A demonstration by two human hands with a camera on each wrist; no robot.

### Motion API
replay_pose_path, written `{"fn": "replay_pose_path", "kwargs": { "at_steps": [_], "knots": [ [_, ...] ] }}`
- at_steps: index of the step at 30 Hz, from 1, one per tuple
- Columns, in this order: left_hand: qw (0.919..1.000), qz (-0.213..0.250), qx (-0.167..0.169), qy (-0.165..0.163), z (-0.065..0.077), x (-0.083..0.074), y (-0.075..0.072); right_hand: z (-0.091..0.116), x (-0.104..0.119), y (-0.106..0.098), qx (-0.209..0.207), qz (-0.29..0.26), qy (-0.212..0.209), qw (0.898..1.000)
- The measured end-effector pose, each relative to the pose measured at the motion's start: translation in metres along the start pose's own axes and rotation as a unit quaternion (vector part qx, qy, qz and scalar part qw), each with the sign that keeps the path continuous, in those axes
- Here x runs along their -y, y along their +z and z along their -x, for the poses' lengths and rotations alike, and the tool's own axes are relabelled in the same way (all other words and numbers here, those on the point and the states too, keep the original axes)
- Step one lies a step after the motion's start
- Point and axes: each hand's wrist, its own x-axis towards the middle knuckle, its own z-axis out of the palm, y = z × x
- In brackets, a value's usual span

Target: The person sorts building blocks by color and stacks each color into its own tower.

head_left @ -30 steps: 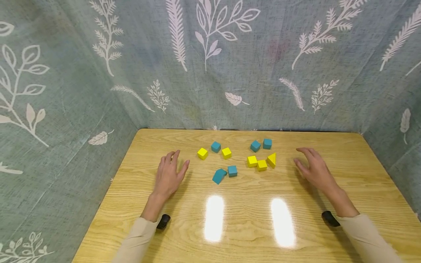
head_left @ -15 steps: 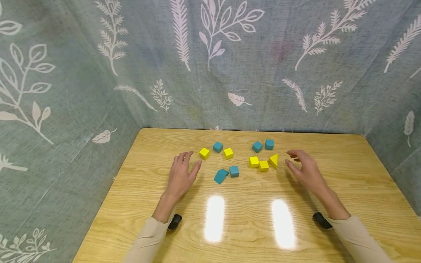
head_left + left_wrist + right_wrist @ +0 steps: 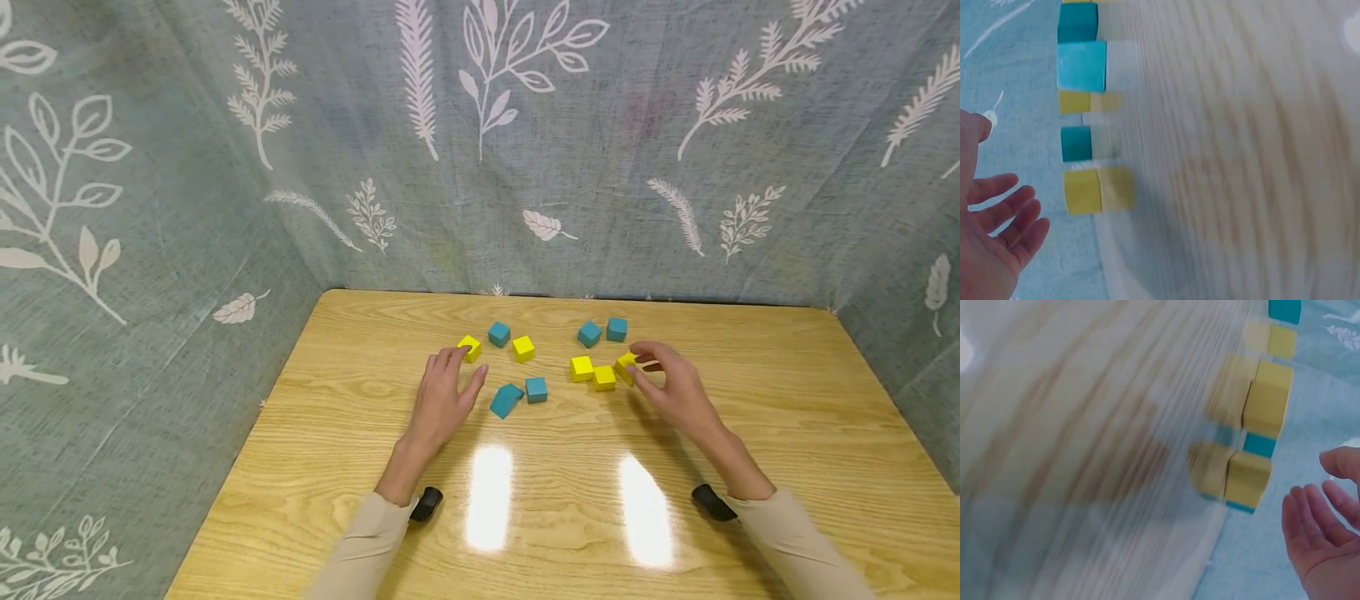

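My left hand [image 3: 444,402] hovers with relaxed fingers at the yellow cube [image 3: 472,348] on the left. Its fingertips overlap that cube in the head view, but the left wrist view shows a gap between the fingers and the yellow cube [image 3: 1082,191]. On the other side my right hand [image 3: 677,393], fingers loosely bent, is beside the yellow triangular block [image 3: 624,367] and partly covers it. Nothing lies between thumb and fingers of the right hand [image 3: 1325,540] in the right wrist view, where the nearest yellow block [image 3: 1249,478] stands apart from them.
Between the hands lie two yellow cubes [image 3: 581,368], another yellow cube [image 3: 523,348], a blue cube [image 3: 536,389] and a blue angled block [image 3: 506,401]. Farther back are more blue cubes [image 3: 589,334]. A patterned curtain [image 3: 555,150] borders the wooden table [image 3: 555,508].
Both hands have moved inward over the table, the left rightward to the yellow cube and the right leftward to the yellow triangular block. The blocks keep their arrangement; the head view has shifted slightly.
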Motion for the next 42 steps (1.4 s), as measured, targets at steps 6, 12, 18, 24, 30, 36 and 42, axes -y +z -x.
{"fn": "replay_pose_path", "kwargs": {
  "at_steps": [6,12,18,24,30,36,42],
  "knots": [
    [0.9998,0.013,0.009,0.012,-0.001,-0.009,0.01,-0.004,0.007,0.012,0.008,-0.024,-0.004,1.0],
    [0.9992,0.029,0.013,0.024,0.0,-0.018,0.019,-0.005,0.014,0.025,0.027,-0.04,-0.016,0.999],
    [0.9984,0.042,0.022,0.032,-0.001,-0.025,0.029,-0.007,0.021,0.036,0.038,-0.053,-0.026,0.998],
    [0.9976,0.045,0.03,0.045,0.0,-0.031,0.036,-0.011,0.028,0.046,0.051,-0.075,-0.046,0.995],
    [0.9964,0.047,0.034,0.062,-0.003,-0.036,0.042,-0.013,0.035,0.054,0.079,-0.09,-0.046,0.992],
    [0.9952,0.03,0.071,0.061,-0.004,-0.039,0.046,-0.017,0.042,0.062,0.119,-0.093,-0.05,0.987],
    [0.9933,0.011,0.086,0.076,-0.004,-0.041,0.048,-0.019,0.046,0.068,0.173,-0.101,-0.043,0.979]
  ]
}}
